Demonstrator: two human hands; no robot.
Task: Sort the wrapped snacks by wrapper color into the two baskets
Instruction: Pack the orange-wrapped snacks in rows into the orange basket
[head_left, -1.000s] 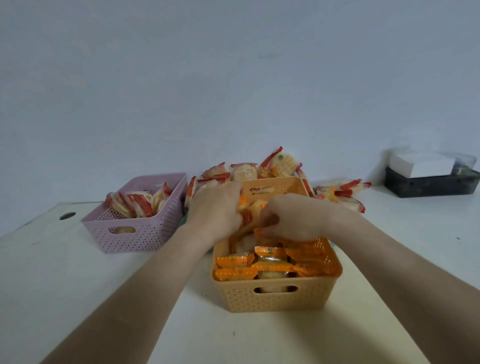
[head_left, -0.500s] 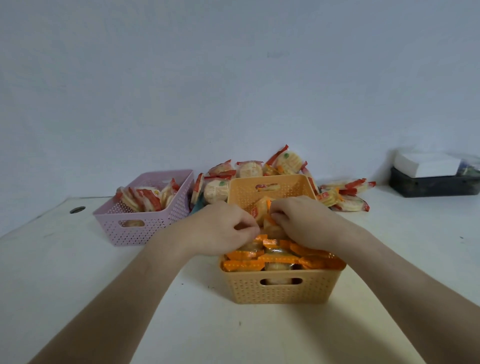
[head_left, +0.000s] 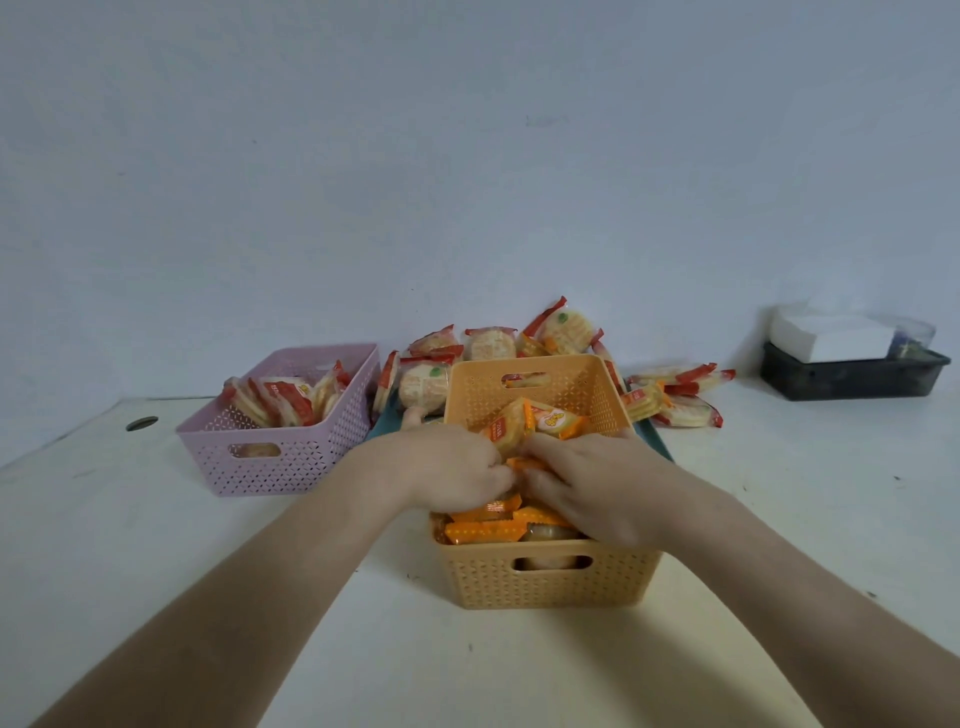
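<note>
An orange basket (head_left: 545, 587) stands in the middle of the table, filled with orange-wrapped snacks (head_left: 485, 530). My left hand (head_left: 447, 473) and my right hand (head_left: 587, 483) are both inside it, fingers curled round orange-wrapped snacks (head_left: 519, 427) near the middle; the fingertips are hidden among the wrappers. To the left stands a pink basket (head_left: 280, 462) holding red-wrapped snacks (head_left: 283, 400). Behind the orange basket lies a pile of red-wrapped snacks (head_left: 488, 345), spreading to the right (head_left: 675, 395).
A teal tray (head_left: 655, 441) peeks out from under the orange basket. A dark bin (head_left: 852, 376) with a white box (head_left: 831, 332) sits at the far right against the wall. A round hole (head_left: 141, 423) is in the table at the left.
Both hands have drawn nearer over the snacks in the orange basket, and a snack now stands up between them. The baskets look unmoved.
</note>
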